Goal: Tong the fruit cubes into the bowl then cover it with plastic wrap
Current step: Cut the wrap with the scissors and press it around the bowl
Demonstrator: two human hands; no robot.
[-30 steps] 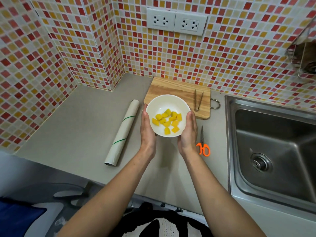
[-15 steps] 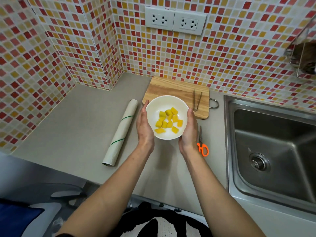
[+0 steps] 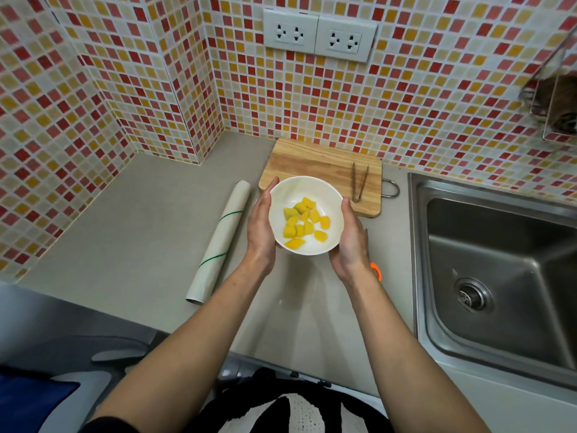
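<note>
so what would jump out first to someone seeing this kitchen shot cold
The round white bowl of yellow fruit cubes at centre frame, held between the left hand and the right hand above the grey countertop. Next comes the loud red, orange and cream mosaic tile wall behind. To the right, a stainless steel sink; to the left of the bowl, a pale roll of plastic wrap.

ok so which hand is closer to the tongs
Right. The right hand holds the bowl's right side, its fingertips just short of the tongs lying on the cutting board. The left hand holds the bowl's far side.
</note>
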